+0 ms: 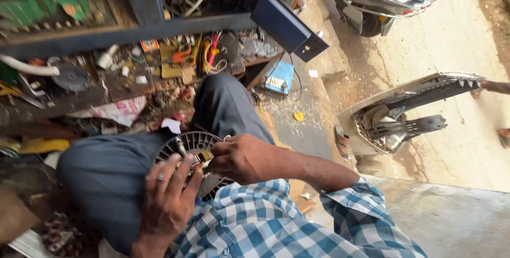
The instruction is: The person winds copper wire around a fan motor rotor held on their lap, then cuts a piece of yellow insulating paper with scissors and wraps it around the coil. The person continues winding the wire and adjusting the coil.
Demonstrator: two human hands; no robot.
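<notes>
A seated person in a blue-and-white checked shirt [276,221] works over a round, slotted fan-motor housing [194,149] that rests on the lap of grey trousers [117,167]. The left hand [167,197], a ring on one finger, lies palm down on the housing's 7 o'clock edge, wrist bent, fingers spread and pressed flat against the disc rather than closed around it. The right hand [244,157] comes in from 4 o'clock, forearm angled across the body, its grip pressed together in a pinch on a small yellowish part [204,156] at the housing's centre. At 11 o'clock from the hands a cluttered counter [85,101] carries pliers with red and yellow handles [210,53], wires and scraps. A blue box [279,77] sits on the ground at 1 o'clock; a dismantled fan body [396,117] lies at 3 o'clock.
</notes>
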